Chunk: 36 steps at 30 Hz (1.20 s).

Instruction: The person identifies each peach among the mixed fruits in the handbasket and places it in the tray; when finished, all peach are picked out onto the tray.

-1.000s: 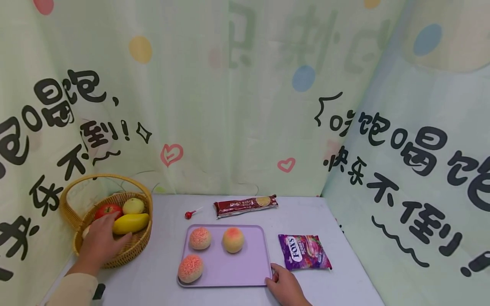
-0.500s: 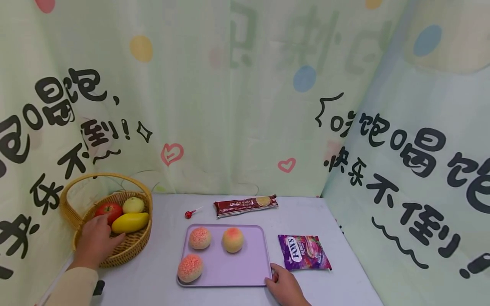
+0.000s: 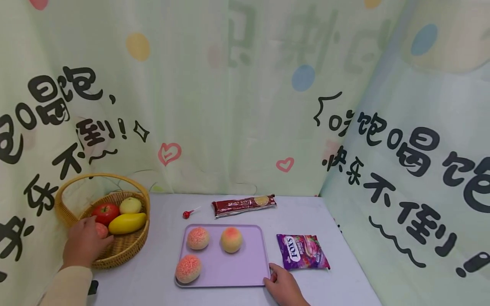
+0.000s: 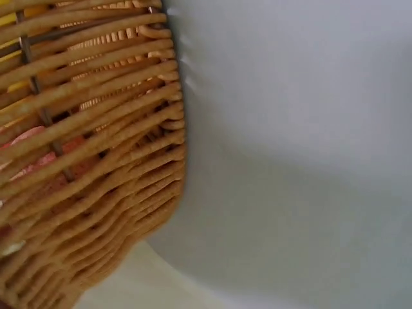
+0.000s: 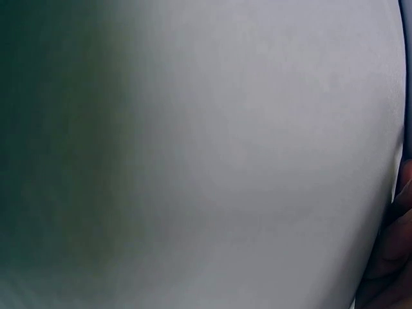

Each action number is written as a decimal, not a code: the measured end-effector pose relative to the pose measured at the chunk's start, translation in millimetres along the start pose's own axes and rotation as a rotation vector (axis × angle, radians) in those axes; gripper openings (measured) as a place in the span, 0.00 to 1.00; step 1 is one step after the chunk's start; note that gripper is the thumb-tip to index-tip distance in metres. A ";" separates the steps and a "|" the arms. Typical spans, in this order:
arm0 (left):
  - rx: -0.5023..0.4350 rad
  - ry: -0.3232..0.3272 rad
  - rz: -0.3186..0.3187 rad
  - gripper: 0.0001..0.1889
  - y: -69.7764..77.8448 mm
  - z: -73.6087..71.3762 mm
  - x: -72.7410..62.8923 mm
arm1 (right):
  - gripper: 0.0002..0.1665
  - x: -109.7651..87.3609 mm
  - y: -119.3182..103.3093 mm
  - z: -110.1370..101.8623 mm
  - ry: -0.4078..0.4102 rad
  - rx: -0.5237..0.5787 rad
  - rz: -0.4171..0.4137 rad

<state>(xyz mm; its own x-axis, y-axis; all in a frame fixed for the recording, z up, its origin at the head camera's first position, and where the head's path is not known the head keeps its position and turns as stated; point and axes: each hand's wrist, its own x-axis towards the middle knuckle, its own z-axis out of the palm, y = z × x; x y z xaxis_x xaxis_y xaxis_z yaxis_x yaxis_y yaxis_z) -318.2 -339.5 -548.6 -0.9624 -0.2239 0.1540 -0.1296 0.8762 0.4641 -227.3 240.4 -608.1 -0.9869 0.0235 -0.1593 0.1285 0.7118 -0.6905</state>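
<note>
My left hand (image 3: 82,243) reaches into the left side of a wicker basket (image 3: 138,238). Its fingers and thumb lie around a pink peach (image 3: 101,230), partly hidden by the hand. Through the weave in the left wrist view, a pink fruit (image 4: 55,161) shows. Beside the peach are a red tomato-like fruit (image 3: 106,213), a yellow mango (image 3: 127,223) and a pale green-yellow fruit (image 3: 130,205). My right hand (image 3: 284,285) grips the lower right corner of a purple tray (image 3: 233,272). On the tray sit two speckled pink peaches (image 3: 188,269) and a smoother yellow-orange peach (image 3: 231,239).
Behind the tray lie a red lollipop (image 3: 186,214) and a long dark-red biscuit pack (image 3: 244,205). A purple candy bag (image 3: 303,251) lies to the tray's right. The basket's arched handle (image 3: 101,175) stands up. Printed curtains (image 3: 245,106) enclose the white table (image 3: 164,212).
My left hand has shifted left within the basket, and the pink peach now shows between its fingers and thumb. The right hand stays on the tray corner.
</note>
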 end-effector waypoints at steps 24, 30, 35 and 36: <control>0.092 -0.175 -0.058 0.33 10.2 0.4 4.7 | 0.35 -3.0 -2.8 -0.6 0.006 0.003 -0.004; 0.117 -0.166 -0.073 0.38 10.6 3.4 6.4 | 0.36 -3.6 -3.8 -0.9 0.006 -0.005 0.003; 0.120 -0.145 -0.076 0.38 9.5 5.4 5.7 | 0.36 -3.0 -2.3 0.0 0.010 -0.008 -0.001; 0.116 -0.139 -0.073 0.38 9.6 5.3 5.3 | 0.36 -2.8 -2.1 -0.1 0.013 -0.010 -0.005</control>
<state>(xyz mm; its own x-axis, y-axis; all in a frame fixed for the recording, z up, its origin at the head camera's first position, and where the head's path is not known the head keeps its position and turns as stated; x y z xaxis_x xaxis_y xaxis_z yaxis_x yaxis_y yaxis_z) -325.8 -330.0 -547.9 -0.9720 -0.2349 -0.0020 -0.2195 0.9050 0.3644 -224.8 238.9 -606.2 -0.9888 0.0286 -0.1465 0.1222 0.7187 -0.6845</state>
